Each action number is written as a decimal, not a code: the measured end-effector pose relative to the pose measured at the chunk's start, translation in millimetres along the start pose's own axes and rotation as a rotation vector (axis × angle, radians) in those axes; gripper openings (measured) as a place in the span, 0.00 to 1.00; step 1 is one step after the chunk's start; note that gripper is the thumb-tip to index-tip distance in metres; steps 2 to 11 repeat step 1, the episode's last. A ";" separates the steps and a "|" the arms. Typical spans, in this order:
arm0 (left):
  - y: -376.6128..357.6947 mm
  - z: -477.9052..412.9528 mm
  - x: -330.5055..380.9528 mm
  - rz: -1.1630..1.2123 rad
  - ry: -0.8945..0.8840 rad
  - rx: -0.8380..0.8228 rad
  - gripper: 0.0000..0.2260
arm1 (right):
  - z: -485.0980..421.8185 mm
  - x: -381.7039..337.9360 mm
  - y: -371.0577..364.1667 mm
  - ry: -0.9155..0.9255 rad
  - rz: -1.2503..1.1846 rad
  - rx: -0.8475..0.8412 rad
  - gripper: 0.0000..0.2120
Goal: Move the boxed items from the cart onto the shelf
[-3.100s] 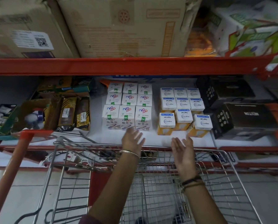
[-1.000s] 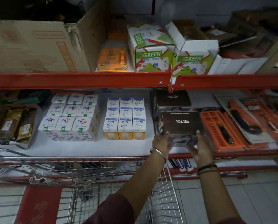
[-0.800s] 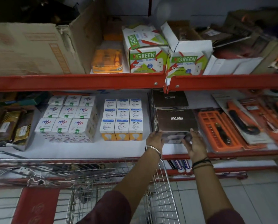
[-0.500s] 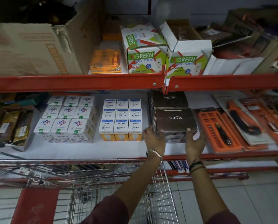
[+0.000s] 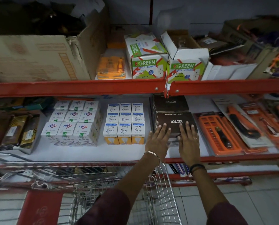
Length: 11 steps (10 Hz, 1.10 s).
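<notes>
A dark brown box marked NEUTON point(image 5: 174, 119) stands on the white middle shelf point(image 5: 90, 151), right in front of a second NEUTON box point(image 5: 170, 103). My left hand point(image 5: 158, 140) and my right hand point(image 5: 188, 140) lie flat against its front, side by side. Their fingers are spread and reach onto its top edge. Neither hand grips the box. Below my arms is the wire cart point(image 5: 119, 164), its rim close under the shelf edge; what is inside it is hard to make out.
Left of the NEUTON boxes stand blocks of white and orange bulb boxes point(image 5: 124, 122) and white boxes point(image 5: 67, 125). Orange tool kits point(image 5: 220, 132) lie to the right. The red upper shelf beam point(image 5: 77, 86) carries a cardboard carton point(image 5: 34, 57) and green-white boxes point(image 5: 145, 62).
My hands left the sides of the front NEUTON box and now lie flat on its front and top. The box sits slightly farther back against the rear one.
</notes>
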<state>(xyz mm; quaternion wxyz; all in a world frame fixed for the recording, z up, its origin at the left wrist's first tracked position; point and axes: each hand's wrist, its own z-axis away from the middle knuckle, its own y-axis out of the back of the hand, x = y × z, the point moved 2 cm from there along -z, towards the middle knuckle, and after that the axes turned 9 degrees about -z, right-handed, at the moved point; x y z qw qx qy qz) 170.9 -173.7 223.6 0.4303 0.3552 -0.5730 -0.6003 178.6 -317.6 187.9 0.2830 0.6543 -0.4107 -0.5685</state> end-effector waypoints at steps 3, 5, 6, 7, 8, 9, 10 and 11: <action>35.4 12.1 -13.5 0.093 0.032 0.158 0.29 | 7.7 -6.2 13.9 0.006 -0.144 -0.015 0.24; 35.4 12.1 -13.5 0.093 0.032 0.158 0.29 | 7.7 -6.2 13.9 0.006 -0.144 -0.015 0.24; 35.4 12.1 -13.5 0.093 0.032 0.158 0.29 | 7.7 -6.2 13.9 0.006 -0.144 -0.015 0.24; 35.4 12.1 -13.5 0.093 0.032 0.158 0.29 | 7.7 -6.2 13.9 0.006 -0.144 -0.015 0.24; 35.4 12.1 -13.5 0.093 0.032 0.158 0.29 | 7.7 -6.2 13.9 0.006 -0.144 -0.015 0.24; 35.4 12.1 -13.5 0.093 0.032 0.158 0.29 | 7.7 -6.2 13.9 0.006 -0.144 -0.015 0.24; 35.4 12.1 -13.5 0.093 0.032 0.158 0.29 | 7.7 -6.2 13.9 0.006 -0.144 -0.015 0.24; 35.4 12.1 -13.5 0.093 0.032 0.158 0.29 | 7.7 -6.2 13.9 0.006 -0.144 -0.015 0.24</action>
